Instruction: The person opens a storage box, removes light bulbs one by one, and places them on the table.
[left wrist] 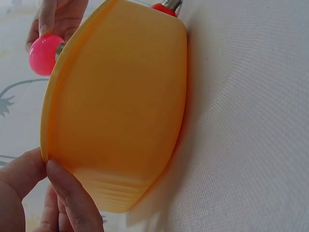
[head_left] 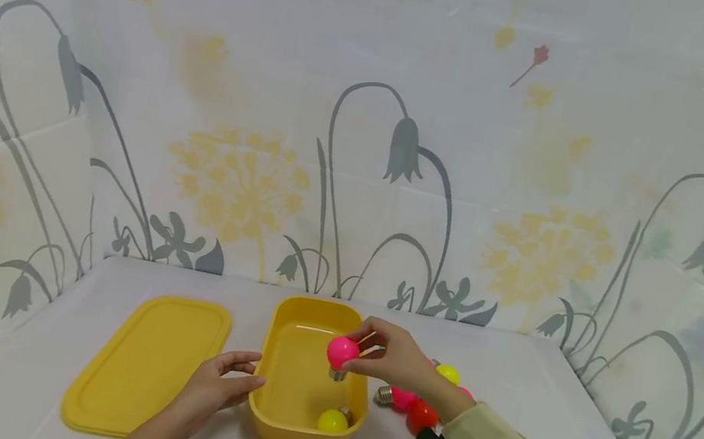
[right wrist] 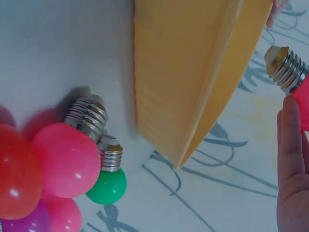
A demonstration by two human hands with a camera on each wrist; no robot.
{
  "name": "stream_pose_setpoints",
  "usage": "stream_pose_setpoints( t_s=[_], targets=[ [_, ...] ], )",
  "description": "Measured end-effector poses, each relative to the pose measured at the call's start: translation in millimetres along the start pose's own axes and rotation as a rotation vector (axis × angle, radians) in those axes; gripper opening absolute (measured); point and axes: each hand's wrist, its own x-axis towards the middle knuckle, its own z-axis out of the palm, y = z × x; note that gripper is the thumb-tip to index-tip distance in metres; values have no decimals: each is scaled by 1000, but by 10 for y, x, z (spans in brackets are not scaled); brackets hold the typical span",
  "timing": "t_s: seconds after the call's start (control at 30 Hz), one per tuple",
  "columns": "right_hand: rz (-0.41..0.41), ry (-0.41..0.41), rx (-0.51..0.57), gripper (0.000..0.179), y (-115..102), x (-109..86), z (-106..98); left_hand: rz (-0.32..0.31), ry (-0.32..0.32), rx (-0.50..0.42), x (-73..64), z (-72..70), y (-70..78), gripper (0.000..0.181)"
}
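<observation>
A pink light bulb [head_left: 341,352] hangs over the yellow plastic box [head_left: 296,438], its silver screw base pointing down. My right hand [head_left: 397,358] pinches the bulb's round part between thumb and fingers. Inside the box, at the near right corner, lies a yellow bulb [head_left: 333,421]. My left hand [head_left: 214,385] holds the box at its left rim; in the left wrist view the fingertips [left wrist: 54,169] press on the outer wall right under the rim. The right wrist view catches only the pink bulb's metal base [right wrist: 286,70] and part of its globe.
To the right of the box lies a pile of loose bulbs, among them a red one [head_left: 422,418], a green one [right wrist: 107,186] and a purple one [right wrist: 32,220]. A flat yellow lid [head_left: 149,364] rests on the white table left of the box. Flower-printed fabric [head_left: 356,197] hangs behind.
</observation>
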Motion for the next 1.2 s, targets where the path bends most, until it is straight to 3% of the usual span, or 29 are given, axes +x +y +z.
stream_pose_setpoints(
  t_s=[0.23, 0.7, 0.9, 1.2],
  targets=[
    [13, 143, 46, 37, 67, -231, -107, -1, 1, -3, 12, -12, -25, 48],
    [93, 297, 60, 39, 297, -688, -403, 1, 0, -1, 31, -8, -22, 48],
    [97, 336, -6, 36, 439, -893, -510, 8, 5, -1, 23, -4, -22, 48],
    [207, 356, -39, 35, 657, -1128, -560, -4, -11, -6, 16, -8, -15, 48]
  ],
)
